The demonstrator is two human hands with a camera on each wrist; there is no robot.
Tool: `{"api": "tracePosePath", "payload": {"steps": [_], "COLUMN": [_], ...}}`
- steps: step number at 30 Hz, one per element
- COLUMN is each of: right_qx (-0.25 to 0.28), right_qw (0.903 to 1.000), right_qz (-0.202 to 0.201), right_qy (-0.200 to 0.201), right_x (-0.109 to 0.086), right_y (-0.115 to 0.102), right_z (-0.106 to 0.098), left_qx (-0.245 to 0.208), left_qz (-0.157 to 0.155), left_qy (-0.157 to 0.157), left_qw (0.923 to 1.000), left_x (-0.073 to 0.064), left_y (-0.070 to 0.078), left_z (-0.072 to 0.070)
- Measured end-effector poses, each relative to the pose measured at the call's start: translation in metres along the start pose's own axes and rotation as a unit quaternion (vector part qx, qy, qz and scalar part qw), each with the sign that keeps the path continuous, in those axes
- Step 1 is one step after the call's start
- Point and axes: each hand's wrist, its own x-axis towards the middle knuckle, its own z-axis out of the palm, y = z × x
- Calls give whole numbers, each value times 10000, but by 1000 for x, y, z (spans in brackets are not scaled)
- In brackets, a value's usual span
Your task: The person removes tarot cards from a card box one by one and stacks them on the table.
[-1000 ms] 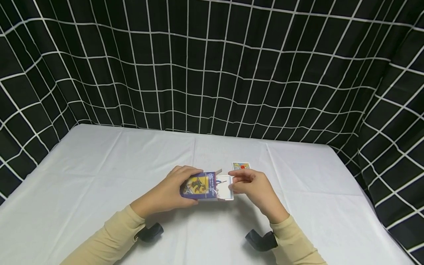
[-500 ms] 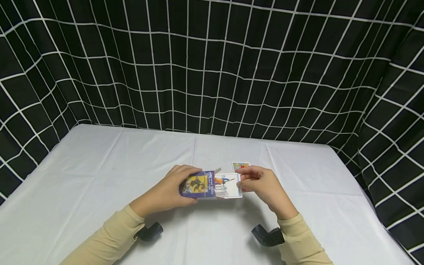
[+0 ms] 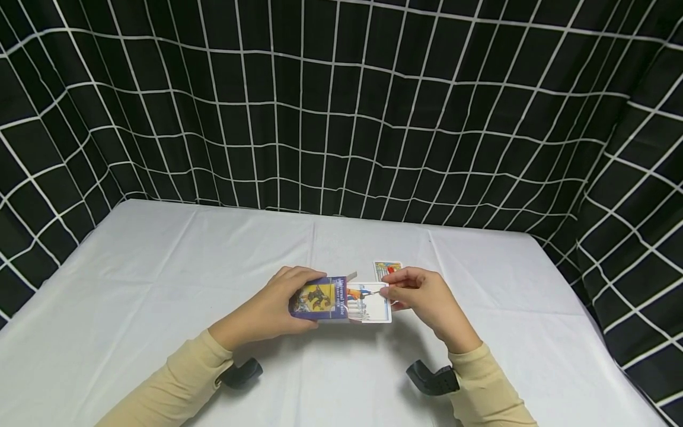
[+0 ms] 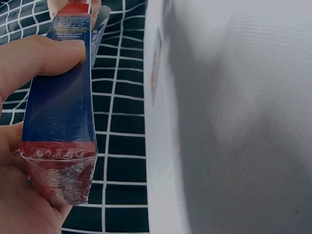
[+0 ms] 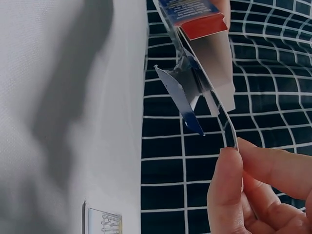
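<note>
My left hand (image 3: 272, 303) grips a blue tarot deck box (image 3: 319, 298) with a yellow picture, held above the table on its side. In the left wrist view the thumb (image 4: 58, 54) lies along the box's blue narrow side, near clear wrap at the red end. A tarot card (image 3: 373, 307) with a figure on it sticks out of the box's open right end. My right hand (image 3: 429, 302) pinches that card's outer edge between thumb and fingers. The right wrist view shows the card edge-on and slightly bowed, beside an open blue flap (image 5: 183, 100).
Another tarot card (image 3: 384, 270) lies face up on the white tablecloth (image 3: 213, 261), behind the right hand and partly hidden by it. A black curtain with a white grid (image 3: 331, 118) stands behind the table. Black wrist devices (image 3: 433, 379) hang by the sleeves.
My right hand has moved right, drawing the card further out of the box, then dipped slightly. The left hand and box have hardly moved.
</note>
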Motion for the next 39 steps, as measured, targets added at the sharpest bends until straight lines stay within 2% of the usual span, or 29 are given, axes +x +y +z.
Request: {"api": "tracePosePath", "payload": {"steps": [8,17,39], "right_qx": [-35,-301,-327], "right_qw": [10000,9995,9993], "right_qz": [-15,98,112], "right_qy": [3,32,164], "right_x": [0,0,0], "right_y": [-2,-4,-2], "right_z": [-2,-8,-19], "left_qx": [-13,35,26], "left_qz": [-31,-9,-52], "left_qy": [-9,34,78], "left_qw": [10000,10000,10000], "left_x": [1,1,1], "left_y": [0,0,-3], "left_z": [0,-1,-2]}}
